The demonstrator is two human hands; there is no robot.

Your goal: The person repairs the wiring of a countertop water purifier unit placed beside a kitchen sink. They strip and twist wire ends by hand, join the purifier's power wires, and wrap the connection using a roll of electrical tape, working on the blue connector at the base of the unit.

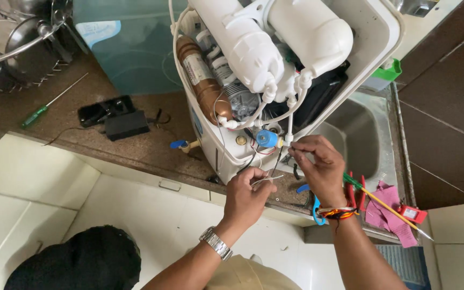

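Two bare hands pinch thin white wires at the opened white plastic water purifier's (296,70) six o'clock, left hand (248,193) and right hand (320,166) gripping tightly; tugging might snap a lead.

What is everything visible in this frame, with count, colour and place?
water filter unit: 1, white casing, open, on the counter by the sink
filter cartridges: 2 white, 1 copper-coloured, inside the unit
thin tubes: several, white, low in the unit
sink: 1, steel, right of the unit
screwdriver: 1, green handle, counter left
black box: 1, counter left, beside a dark flat device
pots: several, steel, top left rack
pink cloth: 1, sink edge right
long screwdriver: 1, green and yellow, over the cloth
left hand: 1, watch on wrist, pinching a thin wire
right hand: 1, thread band on wrist, fingers at a tube end
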